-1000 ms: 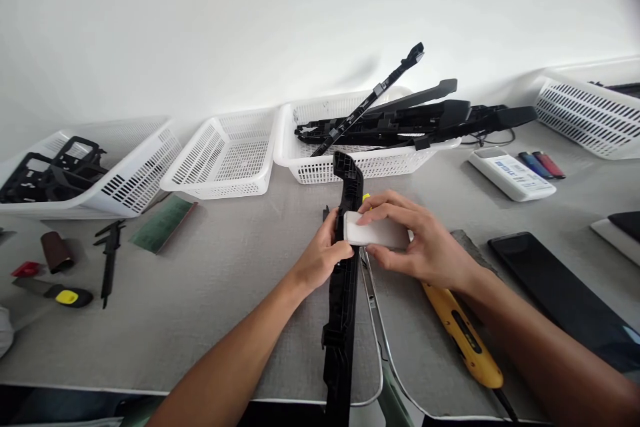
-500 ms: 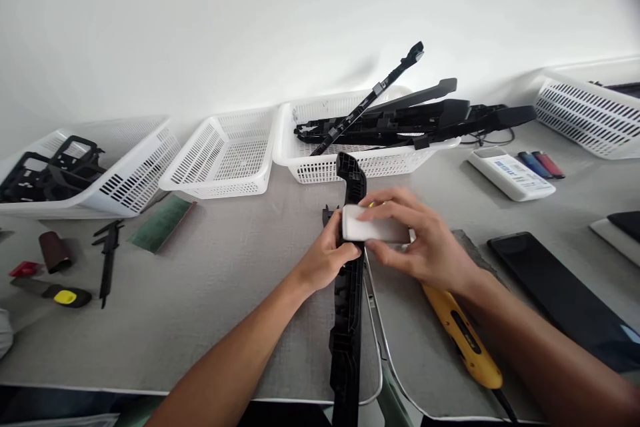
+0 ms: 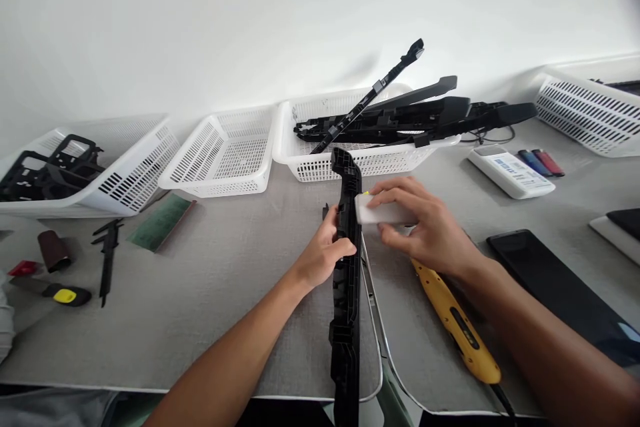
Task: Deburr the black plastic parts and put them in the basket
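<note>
My left hand point(image 3: 320, 257) grips a long black plastic part point(image 3: 346, 280) that runs from the table's front edge up toward the baskets. Its fingers are wrapped round the part's middle. My right hand point(image 3: 425, 227) holds a small white block point(image 3: 377, 212) pressed against the right side of the part's upper end. A yellow tool point(image 3: 457, 327) lies on the table just under my right wrist.
White baskets line the back: one with black frames point(image 3: 50, 170) at left, one with nothing in it point(image 3: 225, 153), one piled with long black parts point(image 3: 395, 120), another point(image 3: 590, 110) far right. A caliper point(image 3: 107, 253), green pad point(image 3: 160, 221), dark phone point(image 3: 560, 293) and white device point(image 3: 510, 172) lie about.
The white block has slid along the black part toward its upper end and off to its right side. The black part shifted slightly in my left hand.
</note>
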A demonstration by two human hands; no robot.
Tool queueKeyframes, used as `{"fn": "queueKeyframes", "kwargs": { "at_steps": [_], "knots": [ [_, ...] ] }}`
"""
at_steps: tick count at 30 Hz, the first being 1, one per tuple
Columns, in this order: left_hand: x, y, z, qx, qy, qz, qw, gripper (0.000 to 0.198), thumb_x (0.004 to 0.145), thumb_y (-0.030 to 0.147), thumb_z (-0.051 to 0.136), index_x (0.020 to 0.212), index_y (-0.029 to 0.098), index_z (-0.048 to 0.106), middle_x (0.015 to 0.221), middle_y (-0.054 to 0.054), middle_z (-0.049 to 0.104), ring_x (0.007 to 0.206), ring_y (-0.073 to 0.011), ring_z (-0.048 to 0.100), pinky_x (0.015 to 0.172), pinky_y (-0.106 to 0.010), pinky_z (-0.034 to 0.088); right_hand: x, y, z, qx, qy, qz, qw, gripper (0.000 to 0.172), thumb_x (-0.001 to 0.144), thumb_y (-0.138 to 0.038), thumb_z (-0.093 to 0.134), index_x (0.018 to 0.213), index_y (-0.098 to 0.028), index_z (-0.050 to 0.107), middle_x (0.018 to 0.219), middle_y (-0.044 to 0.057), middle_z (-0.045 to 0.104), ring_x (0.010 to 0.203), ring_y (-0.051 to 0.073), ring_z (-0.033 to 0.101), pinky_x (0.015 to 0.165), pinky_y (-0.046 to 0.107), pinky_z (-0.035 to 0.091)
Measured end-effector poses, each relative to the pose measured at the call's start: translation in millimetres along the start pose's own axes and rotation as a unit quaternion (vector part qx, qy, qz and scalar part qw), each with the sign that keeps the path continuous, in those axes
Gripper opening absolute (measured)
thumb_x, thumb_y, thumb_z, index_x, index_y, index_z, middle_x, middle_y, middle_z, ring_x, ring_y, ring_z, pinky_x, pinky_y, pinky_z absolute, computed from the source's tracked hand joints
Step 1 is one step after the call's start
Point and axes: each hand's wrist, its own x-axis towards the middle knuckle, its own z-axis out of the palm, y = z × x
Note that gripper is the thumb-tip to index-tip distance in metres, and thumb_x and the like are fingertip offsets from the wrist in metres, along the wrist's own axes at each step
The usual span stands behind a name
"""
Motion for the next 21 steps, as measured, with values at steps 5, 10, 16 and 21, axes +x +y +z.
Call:
{"fn": "queueKeyframes", "kwargs": {
  "at_steps": [5,10,16,21],
  "knots": [
    [-2,1,2.2,-0.003,-0.039,-0.009,0.999,0.044,0.075,0.022,0.067,0.116,0.023,0.049,0.080,0.007,0.043,0.066,-0.0113,0.039,0.062,-0.028,0.033,-1,-2,-5,0.117,0.104,0.174,0.972,0.025,0.107,-0.045,0.056,0.107,-0.029,0.075,0.078,0.001,0.072,0.062,0.022,0.068,0.056,0.037,0.054],
    [-2,-3,3.9,0.014,-0.055,-0.022,0.998,0.047,0.077,0.024,0.070,0.122,0.023,0.053,0.085,0.005,0.051,0.075,-0.0143,0.047,0.070,-0.029,0.039,-5,-11,16,0.109,0.063,0.127,0.984,0.024,0.106,-0.046,0.062,0.115,-0.027,0.074,0.096,0.005,0.077,0.082,0.024,0.074,0.071,0.040,0.062],
    [0,-7,3.7,0.040,0.001,0.000,0.999,0.028,0.076,0.028,0.073,0.097,0.022,0.056,0.082,0.003,0.051,0.080,-0.0166,0.046,0.077,-0.032,0.038,-5,-12,21,0.002,0.013,-0.017,1.000,0.032,0.105,-0.040,0.066,0.134,-0.027,0.068,0.127,0.013,0.070,0.117,0.031,0.068,0.098,0.050,0.060],
    [1,-10,4.3,0.020,0.023,-0.003,1.000,0.036,0.075,0.028,0.075,0.106,0.023,0.059,0.081,0.004,0.050,0.079,-0.0166,0.045,0.075,-0.031,0.038,-4,-13,11,0.013,-0.039,-0.036,0.998,0.041,0.100,-0.037,0.070,0.140,-0.030,0.068,0.132,0.012,0.069,0.121,0.032,0.068,0.103,0.053,0.059]
  ]
}}
